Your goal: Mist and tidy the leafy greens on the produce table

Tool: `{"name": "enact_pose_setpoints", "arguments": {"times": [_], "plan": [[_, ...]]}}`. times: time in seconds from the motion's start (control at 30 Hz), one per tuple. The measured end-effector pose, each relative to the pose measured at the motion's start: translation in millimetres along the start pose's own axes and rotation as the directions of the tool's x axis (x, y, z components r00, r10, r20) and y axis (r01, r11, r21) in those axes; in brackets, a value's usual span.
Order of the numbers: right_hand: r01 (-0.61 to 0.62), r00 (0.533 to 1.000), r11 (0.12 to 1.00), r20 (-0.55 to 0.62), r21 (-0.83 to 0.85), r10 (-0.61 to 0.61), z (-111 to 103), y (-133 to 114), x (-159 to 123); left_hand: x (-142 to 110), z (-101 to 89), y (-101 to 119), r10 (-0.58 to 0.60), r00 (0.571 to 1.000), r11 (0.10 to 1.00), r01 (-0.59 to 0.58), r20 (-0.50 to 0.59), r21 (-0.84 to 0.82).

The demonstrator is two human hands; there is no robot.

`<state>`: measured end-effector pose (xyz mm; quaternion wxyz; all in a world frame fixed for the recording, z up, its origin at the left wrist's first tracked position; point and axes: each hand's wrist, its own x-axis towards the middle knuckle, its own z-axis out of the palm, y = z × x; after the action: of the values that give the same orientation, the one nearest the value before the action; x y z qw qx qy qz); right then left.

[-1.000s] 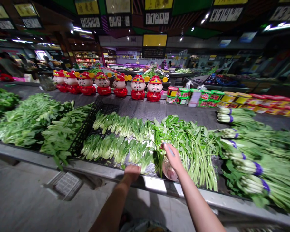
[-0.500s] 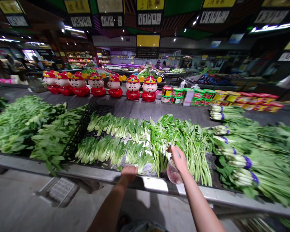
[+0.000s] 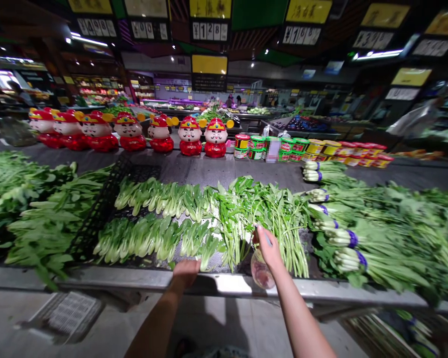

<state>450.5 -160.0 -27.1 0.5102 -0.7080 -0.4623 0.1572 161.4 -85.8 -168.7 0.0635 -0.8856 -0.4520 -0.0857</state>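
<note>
My right hand (image 3: pixel 269 247) is wrapped round the top of a clear, round-bodied bottle (image 3: pixel 262 271), which looks like a spray bottle. Its body hangs below my palm, over the counter's front rim, and a small tip points forward past my fingers. Just beyond it lie long-stemmed leafy greens (image 3: pixel 291 223), shiny as if wet. My left hand (image 3: pixel 186 272) rests at the front rim, close to the nearest bok choy (image 3: pixel 208 251); its fingers are hidden from me. Two rows of bok choy (image 3: pixel 134 238) spread leftwards on a perforated metal surface (image 3: pixel 214 259).
Greens tied with purple bands (image 3: pixel 345 237) lie on the right. A black crate wall (image 3: pixel 97 214) separates leafy vegetables (image 3: pixel 48 223) on the left. Red figurine jars (image 3: pixel 189 139) and stacked tubs (image 3: pixel 283 149) line the back. Below the metal rim (image 3: pixel 134 278), a grey crate (image 3: pixel 65 315) stands on the floor.
The whole scene has shifted left as my view turned right. The bottle stays in my right hand, its body now over the front rim. My left hand remains at the rim.
</note>
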Motion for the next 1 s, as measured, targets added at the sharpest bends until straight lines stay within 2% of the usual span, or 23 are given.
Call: {"name": "enact_pose_setpoints", "arguments": {"times": [0.37, 0.5, 0.67, 0.8, 0.87, 1.0], "plan": [[-0.04, 0.995, 0.996, -0.092, 0.082, 0.048, -33, -6, 16, 0, 9.5, -5, 0.055, 0.998, 0.998, -0.056, 0.038, 0.016], [-0.095, 0.988, 0.992, -0.111, 0.077, 0.103, -36, 9, 13, 2, 6.0, -7, 0.07, 0.988, 0.998, -0.07, 0.137, 0.0], [-0.105, 0.984, 0.99, -0.135, 0.095, 0.118, -45, 22, 10, 11, -6.7, -6, 0.069, 0.93, 0.998, -0.07, 0.36, -0.011], [-0.126, 0.982, 0.987, -0.132, 0.104, 0.139, -61, 26, 14, 20, -17.7, -3, 0.006, 0.869, 0.999, 0.02, 0.496, -0.048], [-0.133, 0.978, 0.987, -0.15, 0.09, 0.145, -69, 30, 15, 23, -21.3, -1, -0.04, 0.839, 0.993, 0.094, 0.542, -0.072], [-0.145, 0.973, 0.985, -0.169, 0.093, 0.159, -80, 44, 13, 26, -23.2, -1, -0.108, 0.813, 0.971, 0.211, 0.572, -0.116]]}}
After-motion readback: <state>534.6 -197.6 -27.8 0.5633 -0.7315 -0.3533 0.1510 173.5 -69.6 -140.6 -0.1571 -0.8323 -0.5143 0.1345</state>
